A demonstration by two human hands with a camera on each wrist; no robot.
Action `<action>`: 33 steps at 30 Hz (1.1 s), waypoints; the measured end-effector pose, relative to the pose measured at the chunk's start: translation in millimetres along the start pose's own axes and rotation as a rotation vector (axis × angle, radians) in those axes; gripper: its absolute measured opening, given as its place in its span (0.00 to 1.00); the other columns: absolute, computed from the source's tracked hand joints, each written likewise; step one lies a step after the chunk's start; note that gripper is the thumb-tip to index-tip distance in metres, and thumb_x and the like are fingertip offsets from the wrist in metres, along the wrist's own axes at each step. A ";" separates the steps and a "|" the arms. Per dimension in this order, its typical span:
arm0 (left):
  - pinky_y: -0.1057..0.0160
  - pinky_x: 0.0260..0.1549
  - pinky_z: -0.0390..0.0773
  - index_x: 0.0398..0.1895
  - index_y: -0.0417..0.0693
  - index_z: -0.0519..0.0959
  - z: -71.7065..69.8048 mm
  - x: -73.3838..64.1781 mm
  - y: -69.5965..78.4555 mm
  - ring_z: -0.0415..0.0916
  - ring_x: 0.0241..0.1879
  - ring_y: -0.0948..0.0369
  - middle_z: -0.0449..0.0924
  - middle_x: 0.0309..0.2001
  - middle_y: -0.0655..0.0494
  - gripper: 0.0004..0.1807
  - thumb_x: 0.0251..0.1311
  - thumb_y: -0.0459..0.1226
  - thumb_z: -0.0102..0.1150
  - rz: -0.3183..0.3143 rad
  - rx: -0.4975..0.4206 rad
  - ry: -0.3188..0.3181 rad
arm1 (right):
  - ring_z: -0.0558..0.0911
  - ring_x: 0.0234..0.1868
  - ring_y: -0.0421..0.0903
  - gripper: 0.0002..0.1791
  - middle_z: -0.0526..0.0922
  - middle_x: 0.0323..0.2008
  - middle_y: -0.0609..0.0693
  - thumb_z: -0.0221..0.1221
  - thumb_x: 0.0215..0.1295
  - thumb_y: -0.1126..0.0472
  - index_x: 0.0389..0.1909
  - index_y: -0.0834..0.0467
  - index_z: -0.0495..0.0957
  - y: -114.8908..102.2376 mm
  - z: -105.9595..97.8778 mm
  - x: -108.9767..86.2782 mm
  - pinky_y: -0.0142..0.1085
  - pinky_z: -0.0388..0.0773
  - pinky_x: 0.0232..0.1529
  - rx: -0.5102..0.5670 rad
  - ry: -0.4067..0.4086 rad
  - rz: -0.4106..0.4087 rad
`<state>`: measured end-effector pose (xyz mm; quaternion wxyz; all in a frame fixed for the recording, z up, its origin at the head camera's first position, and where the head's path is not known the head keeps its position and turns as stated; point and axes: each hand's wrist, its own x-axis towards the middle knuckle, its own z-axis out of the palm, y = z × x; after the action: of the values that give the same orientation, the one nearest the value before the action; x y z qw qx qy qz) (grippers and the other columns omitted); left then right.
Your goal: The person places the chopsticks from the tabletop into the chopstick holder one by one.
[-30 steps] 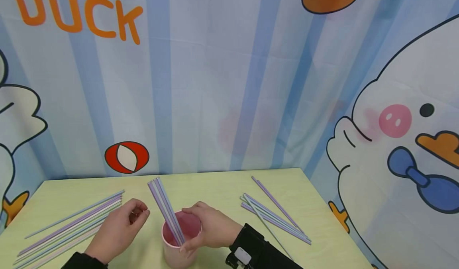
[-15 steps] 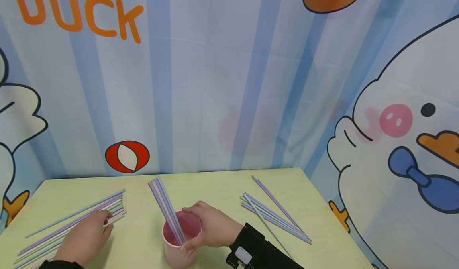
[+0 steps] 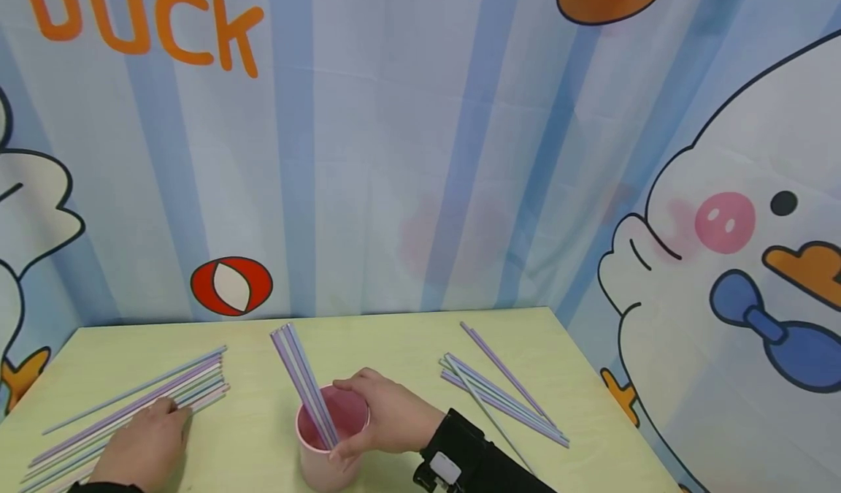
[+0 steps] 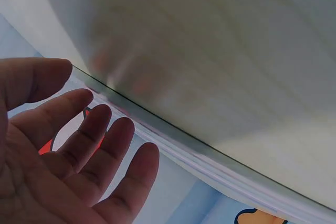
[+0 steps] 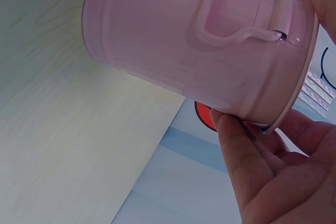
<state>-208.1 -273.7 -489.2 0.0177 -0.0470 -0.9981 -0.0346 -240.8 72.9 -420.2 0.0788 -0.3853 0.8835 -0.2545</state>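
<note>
My right hand (image 3: 394,416) grips the rim of a pink bucket (image 3: 328,471), thumb and fingers on either side of the wall. A bundle of pastel straws (image 3: 304,383) leans out of it to the left. The right wrist view shows the bucket (image 5: 157,35) with a wire handle on its side, fingers pinching near the rim. On the left, my left hand (image 3: 141,445) lies over a row of pastel straws (image 3: 125,413), its fingertips at them. In the left wrist view, this hand (image 4: 68,161) has loosely bent, spread fingers with nothing between them.
Right of the bucket lies another group of straws (image 3: 506,398), a few crossing at angles. The pale yellow table (image 3: 388,339) ends at a striped blue curtain (image 3: 394,150) printed with cartoon ducks.
My left hand has moved left and down from beside the bucket onto the left row of straws. The right hand and bucket have stayed in place.
</note>
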 end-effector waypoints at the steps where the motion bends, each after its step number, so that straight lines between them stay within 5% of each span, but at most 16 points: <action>1: 0.50 0.30 0.73 0.44 0.36 0.75 0.8 0.0 -0.2 0.69 0.34 0.51 0.69 0.36 0.47 0.13 0.57 0.32 0.51 -0.008 -0.005 -0.012 | 0.70 0.44 0.32 0.49 0.69 0.47 0.39 0.63 0.36 0.31 0.61 0.49 0.65 0.0 -0.1 0.0 0.24 0.67 0.41 -0.001 0.003 -0.002; 9: 0.50 0.29 0.73 0.44 0.36 0.75 2.4 1.4 0.0 0.68 0.33 0.51 0.68 0.36 0.48 0.15 0.54 0.35 0.57 -0.049 -0.016 -0.040 | 0.70 0.45 0.33 0.49 0.69 0.47 0.39 0.62 0.36 0.30 0.61 0.50 0.65 0.3 -0.4 0.1 0.24 0.67 0.42 -0.004 0.012 -0.015; 20: 0.52 0.32 0.73 0.36 0.40 0.75 2.9 2.5 1.6 0.71 0.31 0.54 0.69 0.30 0.53 0.10 0.51 0.36 0.60 -0.019 -0.053 -0.036 | 0.70 0.44 0.32 0.49 0.69 0.46 0.39 0.62 0.37 0.30 0.61 0.50 0.65 1.2 1.0 -0.2 0.23 0.67 0.41 -0.017 0.013 -0.020; 27: 0.57 0.25 0.70 0.30 0.47 0.73 2.1 1.0 8.6 0.66 0.24 0.61 0.67 0.23 0.58 0.04 0.53 0.34 0.57 -0.077 -0.109 -0.099 | 0.70 0.43 0.32 0.48 0.69 0.45 0.39 0.63 0.37 0.31 0.61 0.50 0.65 -0.2 1.0 -0.5 0.23 0.67 0.41 -0.013 0.014 -0.021; 33: 0.55 0.29 0.72 0.36 0.44 0.74 1.7 1.8 12.4 0.68 0.27 0.62 0.73 0.29 0.57 0.07 0.55 0.28 0.51 -0.060 -0.138 -0.064 | 0.70 0.43 0.32 0.48 0.69 0.46 0.39 0.63 0.37 0.31 0.61 0.50 0.65 -0.4 -1.1 -1.4 0.24 0.67 0.41 -0.008 0.008 -0.012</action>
<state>-208.8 -261.1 -490.0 -0.0183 -0.0192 -0.9944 -0.1023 -239.9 74.1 -419.1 0.0725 -0.3897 0.8825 -0.2531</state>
